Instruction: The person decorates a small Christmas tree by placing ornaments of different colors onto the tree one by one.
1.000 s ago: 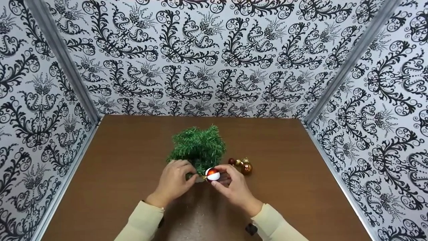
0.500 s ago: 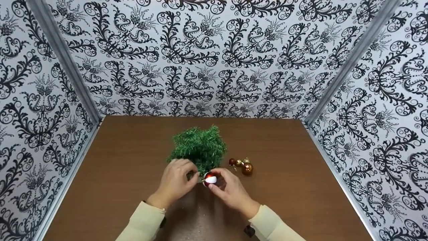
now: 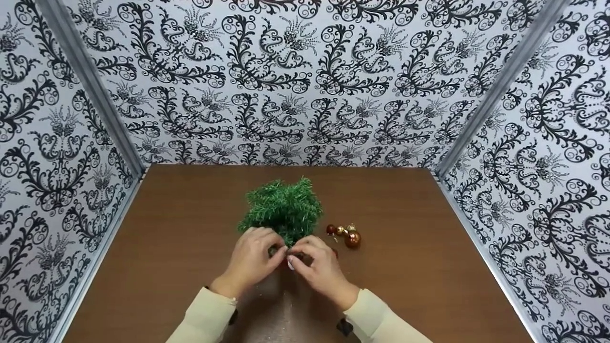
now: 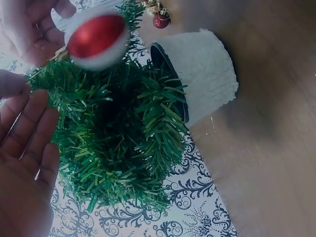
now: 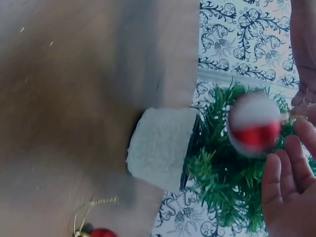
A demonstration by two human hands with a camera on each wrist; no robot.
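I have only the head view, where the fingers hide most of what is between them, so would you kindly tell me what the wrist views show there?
Observer: A red-and-white Christmas bauble, blurred in both wrist views.
Operator: Thank you, and is anything fastened to it?
Observer: Yes, a gold cord runs from it to the fingers.
Operator: I see; what is beneath the artificial tree, please?
Observer: A pot with a fluffy white covering.
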